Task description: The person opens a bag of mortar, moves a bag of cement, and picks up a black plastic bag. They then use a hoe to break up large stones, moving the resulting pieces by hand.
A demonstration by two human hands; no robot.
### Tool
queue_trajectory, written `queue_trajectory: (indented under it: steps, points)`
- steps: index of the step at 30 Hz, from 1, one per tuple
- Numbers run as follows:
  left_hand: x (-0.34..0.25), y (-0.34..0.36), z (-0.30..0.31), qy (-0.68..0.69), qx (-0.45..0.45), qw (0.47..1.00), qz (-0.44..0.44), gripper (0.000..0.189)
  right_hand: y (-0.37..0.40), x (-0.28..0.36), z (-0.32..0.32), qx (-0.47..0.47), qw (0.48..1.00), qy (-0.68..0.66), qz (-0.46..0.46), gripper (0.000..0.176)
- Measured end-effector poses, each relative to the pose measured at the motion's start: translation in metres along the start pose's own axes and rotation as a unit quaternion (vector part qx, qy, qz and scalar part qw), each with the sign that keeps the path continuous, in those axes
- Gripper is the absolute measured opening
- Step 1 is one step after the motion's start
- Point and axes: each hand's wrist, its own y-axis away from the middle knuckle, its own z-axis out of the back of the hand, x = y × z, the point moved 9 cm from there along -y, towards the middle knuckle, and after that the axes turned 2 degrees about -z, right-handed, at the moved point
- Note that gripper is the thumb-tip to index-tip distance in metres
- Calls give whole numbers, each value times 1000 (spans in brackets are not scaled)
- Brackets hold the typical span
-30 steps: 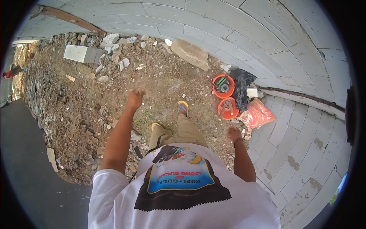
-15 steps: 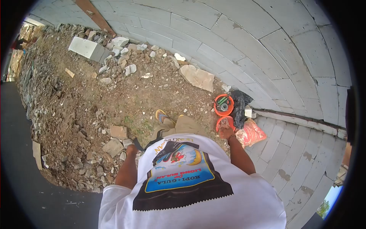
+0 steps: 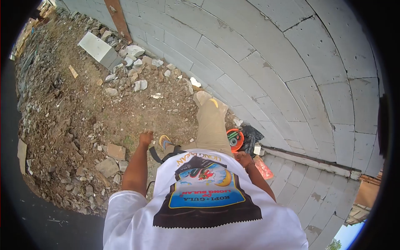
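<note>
My left hand (image 3: 146, 138) hangs over the rubble ground beside my sandalled foot (image 3: 166, 141). Its fingers look curled in, and nothing shows in them. Down by my right thigh is my right hand (image 3: 243, 158), just below an orange bucket (image 3: 241, 146) that holds green-handled tools and a grey round object. Shirt and leg cover part of the right hand, so its fingers and anything in them are hidden. A black plastic bag (image 3: 251, 135) lies against the bucket. Past my right wrist is a red-and-white sack (image 3: 263, 168), partly covered by my forearm.
A grey block wall (image 3: 266, 71) runs along the right and far side. Broken stones (image 3: 141, 85) and a large white block (image 3: 98, 49) lie along its foot. Flat stone pieces (image 3: 116, 152) are near my left arm. A brown post (image 3: 118, 18) leans at the wall.
One leg has swung forward toward the wall. My left hand has moved forward and up from beside the stones. The second orange container, which my right hand was at, is out of sight.
</note>
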Motion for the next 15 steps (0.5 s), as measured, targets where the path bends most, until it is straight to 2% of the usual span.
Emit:
queue_trajectory:
  steps: [2, 3, 4, 5, 6, 7, 8, 9, 10, 11, 12, 13, 14, 15]
  points:
    - [4, -3, -12, -3, -28, 1000, 9, 12, -13, -9, 20, -32, 998, 25, -53, 18]
    - [12, 1, -8, -18, -49, 999, 18, 10, -16, -17, 23, 10, 987, -52, -153, 15]
    - [53, -41, -10, -75, -21, 995, -64, 13, -48, -56, 27, 22, 994, 3, -109, 13]
    - [84, -72, -14, -133, -2, 980, -150, 15, -67, -83, 23, 162, 941, -263, -136, 13]
    - [90, -80, -21, -182, 8, 955, -234, 19, -74, -79, 19, 289, 800, -502, -155, 15]
    - [93, -48, -23, -95, 20, 995, -3, 18, -70, -53, 19, 295, 800, -498, -158, 15]
    - [87, -27, -18, -88, 14, 996, 3, 18, -71, -26, 47, 127, 890, -403, -172, 17]
    - [69, -13, -23, -129, 42, 987, -86, 17, -75, -4, 84, -44, 942, -286, -169, 20]
    - [58, -1, -30, -171, 64, 968, -175, 18, -90, 2, 82, -32, 948, -274, -162, 20]
    - [62, 10, -28, -161, 49, 971, -170, 18, -101, 10, 75, -16, 970, -194, -145, 19]
    - [76, 14, -14, -138, 7, 986, -89, 16, -112, 17, 69, -1, 986, -116, -123, 19]
    - [81, 10, 1, -111, -35, 993, -16, 15, -101, 44, 60, 2, 981, -118, -156, 17]
    - [76, 5, 11, -101, -49, 993, -26, 15, -110, 45, 50, 25, 985, -78, -153, 14]
    - [98, 8, 16, -79, -57, 995, 30, 20, -144, 11, 39, 42, 997, -9, -68, 14]
